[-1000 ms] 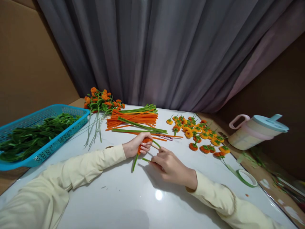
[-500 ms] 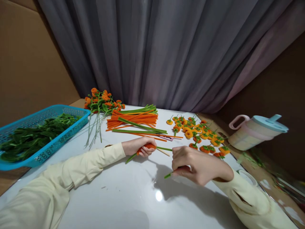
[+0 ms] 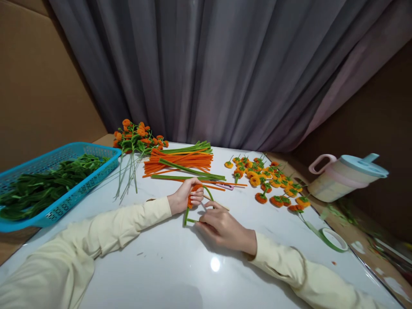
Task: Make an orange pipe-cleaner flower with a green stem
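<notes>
My left hand (image 3: 183, 198) is closed round an orange fuzzy pipe-cleaner coil (image 3: 189, 203). A green pipe cleaner (image 3: 209, 192) runs through or along this coil, bending out above the fist and again below it. With its fingertips, my right hand (image 3: 222, 226) pinches the green strand, just right of the left hand. Behind the right fingers a thin wooden stick (image 3: 227, 208) lies partly hidden on the white table (image 3: 154, 274). Orange and green pipe cleaners (image 3: 180, 161) are heaped beyond my hands, a pink-handled tool (image 3: 228, 187) at their near edge.
A blue basket (image 3: 80, 193) of green leaves stands left. Orange flowers on stems (image 3: 138, 133) lie at the back. Several small orange and yellow flowers (image 3: 255, 181) spread to the right, near a roll of green tape (image 3: 334, 239) and a lidded cup (image 3: 341, 182).
My right hand has moved left, close to my left hand, bending the green pipe cleaner into a loop. The left hand has turned the orange coil more upright. The tape roll is now uncovered.
</notes>
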Available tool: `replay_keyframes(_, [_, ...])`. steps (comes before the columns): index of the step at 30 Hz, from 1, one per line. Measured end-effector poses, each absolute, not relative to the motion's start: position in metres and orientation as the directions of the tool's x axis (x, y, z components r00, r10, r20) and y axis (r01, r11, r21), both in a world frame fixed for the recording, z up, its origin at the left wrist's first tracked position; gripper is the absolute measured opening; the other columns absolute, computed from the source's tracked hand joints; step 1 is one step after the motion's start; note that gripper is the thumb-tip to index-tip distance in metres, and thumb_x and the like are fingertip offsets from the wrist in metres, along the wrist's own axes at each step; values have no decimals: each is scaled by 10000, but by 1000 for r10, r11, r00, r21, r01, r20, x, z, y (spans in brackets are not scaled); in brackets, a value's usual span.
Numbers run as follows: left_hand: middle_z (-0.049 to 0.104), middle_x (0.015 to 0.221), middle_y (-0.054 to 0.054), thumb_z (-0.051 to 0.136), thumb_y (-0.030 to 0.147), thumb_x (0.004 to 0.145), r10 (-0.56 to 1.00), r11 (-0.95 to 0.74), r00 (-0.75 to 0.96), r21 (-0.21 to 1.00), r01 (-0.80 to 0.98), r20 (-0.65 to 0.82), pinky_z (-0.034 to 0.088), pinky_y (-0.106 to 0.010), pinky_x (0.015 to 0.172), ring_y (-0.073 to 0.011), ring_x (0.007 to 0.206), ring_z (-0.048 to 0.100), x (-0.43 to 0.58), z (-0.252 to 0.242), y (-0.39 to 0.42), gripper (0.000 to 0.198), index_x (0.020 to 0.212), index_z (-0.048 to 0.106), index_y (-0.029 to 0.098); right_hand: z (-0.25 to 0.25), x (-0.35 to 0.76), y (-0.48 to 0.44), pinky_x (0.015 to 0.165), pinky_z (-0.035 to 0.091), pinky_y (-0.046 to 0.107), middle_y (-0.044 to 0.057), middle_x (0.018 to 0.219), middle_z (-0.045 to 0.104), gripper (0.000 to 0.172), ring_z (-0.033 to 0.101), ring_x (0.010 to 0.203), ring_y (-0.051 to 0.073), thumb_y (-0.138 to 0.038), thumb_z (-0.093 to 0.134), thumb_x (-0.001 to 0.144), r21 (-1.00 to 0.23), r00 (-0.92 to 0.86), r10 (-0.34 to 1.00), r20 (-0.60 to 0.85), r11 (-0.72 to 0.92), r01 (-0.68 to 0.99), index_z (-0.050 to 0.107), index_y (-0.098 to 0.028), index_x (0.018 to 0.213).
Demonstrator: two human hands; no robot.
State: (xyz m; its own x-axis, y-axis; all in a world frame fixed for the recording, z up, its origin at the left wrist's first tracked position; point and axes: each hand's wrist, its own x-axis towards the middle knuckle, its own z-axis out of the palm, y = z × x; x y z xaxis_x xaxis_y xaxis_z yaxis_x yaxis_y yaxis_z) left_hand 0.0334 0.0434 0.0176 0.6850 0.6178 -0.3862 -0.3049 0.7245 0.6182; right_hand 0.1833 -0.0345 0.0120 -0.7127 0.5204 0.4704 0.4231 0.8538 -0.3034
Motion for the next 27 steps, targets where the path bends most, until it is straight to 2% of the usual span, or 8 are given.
replay_keyframes(8, [176,333,66,375,214,727,713,675,612,569,-470,-341,171,-155,287,-48,288,172,37,13,37,334,399,322,172,-3,182,-31,873,422,344,-29,541,492,237,422,500,100,-171,422,884,-305,-607,587,536,805,509,489,-179,657])
replay_keyframes(15, [175,327,67,398,211,703,783,609,537,557,-564,-314,172,-159,291,-48,287,183,43,12,33,324,392,315,174,-2,178,-35,917,391,368,-50,496,419,246,385,489,91,-149,447,851,-210,-579,540,611,816,539,455,-181,607])
replay_keyframes(20, [178,326,67,385,213,712,806,587,491,557,-587,-331,173,-162,296,-47,285,179,47,12,31,332,387,330,171,-2,177,-36,920,396,374,-48,484,419,230,377,488,101,-115,437,825,-111,-594,479,646,829,548,454,-189,608])
replay_keyframes(27, [175,345,68,385,253,750,834,542,453,621,-566,-315,184,-174,318,-49,298,191,47,13,29,373,393,313,173,-3,177,-35,902,405,380,-41,476,413,249,377,495,113,-95,435,803,-48,-586,452,673,817,574,424,-198,577])
